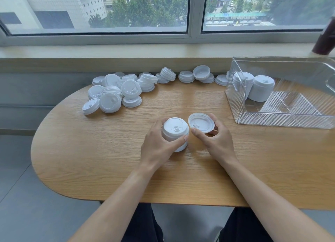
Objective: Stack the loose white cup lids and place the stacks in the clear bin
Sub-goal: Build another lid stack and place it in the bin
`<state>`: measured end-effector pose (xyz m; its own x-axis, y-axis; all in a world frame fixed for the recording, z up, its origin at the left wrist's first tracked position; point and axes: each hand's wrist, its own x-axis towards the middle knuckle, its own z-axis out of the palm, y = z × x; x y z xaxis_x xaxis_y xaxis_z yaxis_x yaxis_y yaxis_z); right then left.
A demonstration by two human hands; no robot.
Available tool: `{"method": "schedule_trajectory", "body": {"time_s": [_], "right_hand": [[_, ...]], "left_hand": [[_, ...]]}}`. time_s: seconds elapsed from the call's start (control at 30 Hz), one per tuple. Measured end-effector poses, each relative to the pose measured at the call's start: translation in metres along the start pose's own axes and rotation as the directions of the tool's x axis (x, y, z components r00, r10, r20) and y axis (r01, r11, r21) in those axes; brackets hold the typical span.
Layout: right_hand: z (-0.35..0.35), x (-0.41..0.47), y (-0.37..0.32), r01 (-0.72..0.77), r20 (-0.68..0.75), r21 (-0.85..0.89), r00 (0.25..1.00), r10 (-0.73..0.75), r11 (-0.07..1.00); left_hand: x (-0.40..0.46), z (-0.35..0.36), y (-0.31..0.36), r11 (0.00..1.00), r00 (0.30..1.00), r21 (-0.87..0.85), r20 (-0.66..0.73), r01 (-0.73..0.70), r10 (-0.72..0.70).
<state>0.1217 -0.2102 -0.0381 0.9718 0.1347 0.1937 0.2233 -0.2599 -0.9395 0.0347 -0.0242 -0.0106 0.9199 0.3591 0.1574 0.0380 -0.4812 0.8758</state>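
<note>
A heap of loose white plastic cup lids [116,95] lies on the oval wooden table [90,151], far left of the clear ribbed plastic bin [282,118]. Nearer the bin, at table centre, the left hand [159,145] curls around a short upright stack of white lids [175,133]. Just right of that stack, the right hand [215,138] pinches a single white lid [201,123], tilted, underside showing. Inside the bin, at its left end, stand two finished white lid stacks [261,90].
</note>
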Motion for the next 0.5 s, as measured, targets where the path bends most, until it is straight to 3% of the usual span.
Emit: {"method": "schedule_trajectory", "body": {"time_s": [0.17, 0.27, 0.33, 0.5], "right_hand": [[-0.006, -0.002, -0.012, -0.099, -0.028, 0.173, 0.994, 0.106, 0.98], [-0.009, -0.001, -0.026, -0.119, 0.0, 0.304, 0.992, 0.125, 0.945], [-0.01, -0.003, -0.037, -0.089, 0.054, 0.297, 0.996, 0.077, 0.951], [-0.002, -0.007, -0.064, -0.007, 0.193, 0.247, 0.98, -0.042, 0.969]], "left_hand": [[-0.001, -0.004, -0.001, 1.0, 0.999, 0.011, 0.04, -0.004, 0.003], [-0.002, -0.008, 0.006, 0.996, 0.996, 0.01, -0.03, -0.083, 0.084], [0.001, -0.011, 0.016, 0.988, 0.985, 0.0, -0.079, -0.155, 0.154], [0.014, -0.02, 0.04, 0.963, 0.984, -0.249, 0.118, -0.104, 0.137]]}}
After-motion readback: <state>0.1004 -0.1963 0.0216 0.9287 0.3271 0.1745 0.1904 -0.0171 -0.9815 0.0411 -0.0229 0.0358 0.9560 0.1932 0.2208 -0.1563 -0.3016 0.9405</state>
